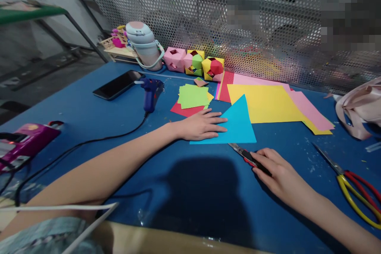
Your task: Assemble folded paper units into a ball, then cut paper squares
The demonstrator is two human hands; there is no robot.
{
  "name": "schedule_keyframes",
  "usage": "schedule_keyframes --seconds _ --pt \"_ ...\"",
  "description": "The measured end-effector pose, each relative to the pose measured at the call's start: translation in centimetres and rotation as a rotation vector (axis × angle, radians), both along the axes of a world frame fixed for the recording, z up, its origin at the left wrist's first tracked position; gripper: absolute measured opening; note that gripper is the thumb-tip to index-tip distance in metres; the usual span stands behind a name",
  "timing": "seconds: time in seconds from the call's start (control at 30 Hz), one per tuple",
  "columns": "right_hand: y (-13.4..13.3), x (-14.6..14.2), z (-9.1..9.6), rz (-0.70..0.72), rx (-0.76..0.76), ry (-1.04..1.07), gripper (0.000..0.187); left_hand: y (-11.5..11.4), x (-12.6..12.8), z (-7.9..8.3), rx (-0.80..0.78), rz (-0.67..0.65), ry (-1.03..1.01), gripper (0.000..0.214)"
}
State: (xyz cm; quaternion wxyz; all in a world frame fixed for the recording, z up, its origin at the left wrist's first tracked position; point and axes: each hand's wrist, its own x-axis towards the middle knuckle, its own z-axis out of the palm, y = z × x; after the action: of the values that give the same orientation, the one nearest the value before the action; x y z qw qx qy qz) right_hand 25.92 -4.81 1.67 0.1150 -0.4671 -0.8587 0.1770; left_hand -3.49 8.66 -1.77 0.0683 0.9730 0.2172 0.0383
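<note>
Flat on a blue triangle of folded paper rests my left hand, fingers spread, pressing it to the table. My right hand is closed around a utility knife with a black and red handle. The knife's blade tip lies at the lower edge of the blue paper. Behind my left hand sits a small stack of green paper squares, with a red sheet under it. A large yellow sheet lies behind the blue paper, over pink sheets.
Scissors lie at the right. A blue glue gun, its cord crossing the left side, stands near a phone. A bottle and folded paper cubes line the perforated panel. A purple power strip is far left.
</note>
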Motion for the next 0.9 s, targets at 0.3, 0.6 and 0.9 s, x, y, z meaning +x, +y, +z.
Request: schedule_keyframes --seconds 0.3,0.6,0.9 --pt "0.1 -0.6 0.1 0.013 0.009 -0.001 0.034 0.1 0.0 -0.1 -0.005 -0.001 -0.016 0.04" --pt "0.3 -0.9 0.0 0.043 0.029 -0.01 0.033 0.0 0.1 0.0 -0.004 0.007 -0.007 0.04" --pt "0.2 -1.2 -0.4 0.038 0.063 0.005 0.033 0.0 0.2 0.1 -0.003 0.001 -0.01 0.04"
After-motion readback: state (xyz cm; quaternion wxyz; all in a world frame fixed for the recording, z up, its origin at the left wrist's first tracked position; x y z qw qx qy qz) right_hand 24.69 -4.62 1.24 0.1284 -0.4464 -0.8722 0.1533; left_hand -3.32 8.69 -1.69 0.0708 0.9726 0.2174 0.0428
